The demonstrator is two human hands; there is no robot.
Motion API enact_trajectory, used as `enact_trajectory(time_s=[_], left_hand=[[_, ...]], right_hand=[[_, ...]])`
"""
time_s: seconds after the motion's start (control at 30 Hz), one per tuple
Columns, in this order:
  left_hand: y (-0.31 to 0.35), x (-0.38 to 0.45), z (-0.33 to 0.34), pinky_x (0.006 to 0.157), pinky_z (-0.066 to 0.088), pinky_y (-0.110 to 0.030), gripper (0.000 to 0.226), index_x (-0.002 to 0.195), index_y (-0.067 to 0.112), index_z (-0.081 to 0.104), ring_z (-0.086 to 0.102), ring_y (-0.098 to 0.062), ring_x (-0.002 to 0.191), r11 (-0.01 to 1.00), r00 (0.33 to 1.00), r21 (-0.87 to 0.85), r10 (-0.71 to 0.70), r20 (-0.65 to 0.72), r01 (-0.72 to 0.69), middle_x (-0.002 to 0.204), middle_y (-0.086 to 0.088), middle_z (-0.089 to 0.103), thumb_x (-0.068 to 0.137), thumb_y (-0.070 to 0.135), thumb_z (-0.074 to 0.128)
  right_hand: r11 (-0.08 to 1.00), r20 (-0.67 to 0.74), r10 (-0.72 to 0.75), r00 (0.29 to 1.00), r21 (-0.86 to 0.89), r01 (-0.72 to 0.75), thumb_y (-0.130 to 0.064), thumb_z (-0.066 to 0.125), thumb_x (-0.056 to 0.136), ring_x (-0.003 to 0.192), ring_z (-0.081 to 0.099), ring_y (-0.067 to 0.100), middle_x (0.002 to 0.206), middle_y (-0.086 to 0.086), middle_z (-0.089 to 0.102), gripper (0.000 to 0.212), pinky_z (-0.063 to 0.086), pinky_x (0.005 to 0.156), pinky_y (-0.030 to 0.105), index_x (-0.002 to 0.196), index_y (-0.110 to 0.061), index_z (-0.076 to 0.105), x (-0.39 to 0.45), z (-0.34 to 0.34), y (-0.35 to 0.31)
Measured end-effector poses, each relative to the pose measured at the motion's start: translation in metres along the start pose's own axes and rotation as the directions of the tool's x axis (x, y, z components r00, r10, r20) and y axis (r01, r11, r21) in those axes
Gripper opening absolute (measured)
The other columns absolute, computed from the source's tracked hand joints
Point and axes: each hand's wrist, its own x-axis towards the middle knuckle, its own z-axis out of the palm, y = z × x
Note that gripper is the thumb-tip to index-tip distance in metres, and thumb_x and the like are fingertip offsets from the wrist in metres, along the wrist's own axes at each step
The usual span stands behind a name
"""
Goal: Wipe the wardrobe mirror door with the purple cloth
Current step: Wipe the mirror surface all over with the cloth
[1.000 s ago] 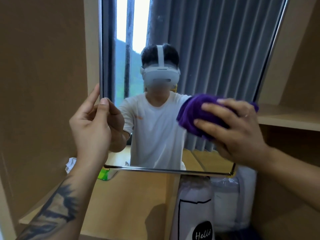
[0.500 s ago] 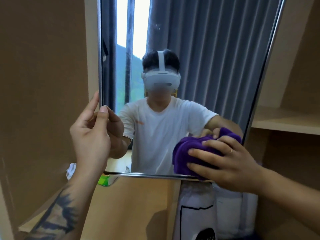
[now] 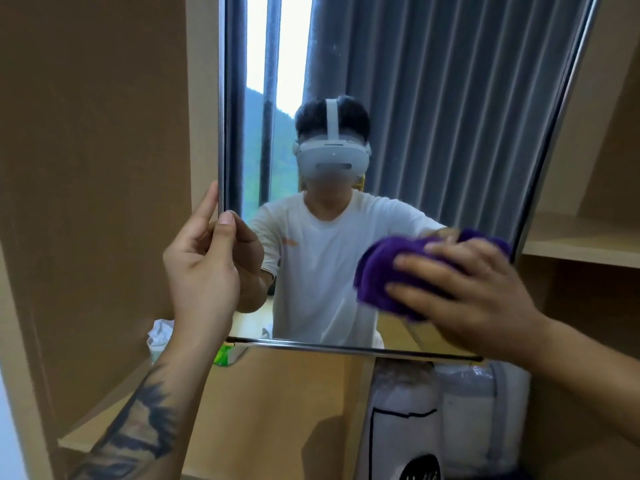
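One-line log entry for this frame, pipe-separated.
phase: wiping | left hand: pinching mirror door left edge | right hand: pressing purple cloth on glass, lower right

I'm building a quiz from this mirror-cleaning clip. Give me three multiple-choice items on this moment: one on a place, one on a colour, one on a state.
1. Where on the mirror door is the cloth pressed?
A. top left corner
B. lower right part
C. centre of the top edge

2. What colour is the cloth?
A. purple
B. yellow
C. white

3. What is the left hand doing?
A. hanging free, away from the door
B. holding a spray bottle
C. pinching the door's left edge

Answers: 1 B, the right hand presses the purple cloth to the glass near the right frame, a little above the bottom edge of the mirror door. 2 A, the bunched fabric is plainly purple. 3 C, the left hand has its thumb on the glass side and its fingers behind the edge.
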Motion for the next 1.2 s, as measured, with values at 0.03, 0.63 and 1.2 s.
enact_trajectory(time_s=[0.03,0.63,1.2], left_hand=[[0.0,0.0,-0.001,0.087,0.044,-0.005,0.039,0.142,0.025,0.06,0.063,0.016,0.099,1.0,1.0,0.001,-0.005,-0.002,0.005,0.104,0.037,0.07,0.104,0.013,0.057],[-0.006,-0.006,-0.002,0.087,0.041,-0.002,0.042,0.148,0.015,0.052,0.058,0.024,0.086,0.998,0.999,0.05,0.026,0.027,-0.027,0.073,0.045,0.061,0.106,0.009,0.052],[-0.007,-0.009,-0.007,0.079,0.048,-0.008,0.04,0.145,0.018,0.055,0.062,0.013,0.079,0.999,1.0,-0.04,-0.027,0.016,0.028,0.076,0.034,0.068,0.106,0.01,0.052]], right_hand=[[0.993,-0.035,0.117,0.992,-0.014,-0.118,-0.032,0.069,0.095,0.124,0.052,0.035,0.149,0.003,0.052,0.042,0.045,0.094,0.054,0.136,-0.029,0.062,0.005,-0.001,0.003],[0.994,-0.025,0.068,0.997,0.087,-0.066,-0.034,0.073,0.096,0.116,0.056,0.03,0.138,0.0,0.068,0.027,0.047,0.089,0.046,0.123,-0.029,0.075,0.028,0.03,-0.091],[0.987,-0.032,-0.131,0.991,0.087,0.133,-0.029,0.063,0.1,0.113,0.063,0.032,0.137,0.002,0.068,0.024,0.049,0.091,0.046,0.122,-0.029,0.074,0.088,0.025,-0.049]])
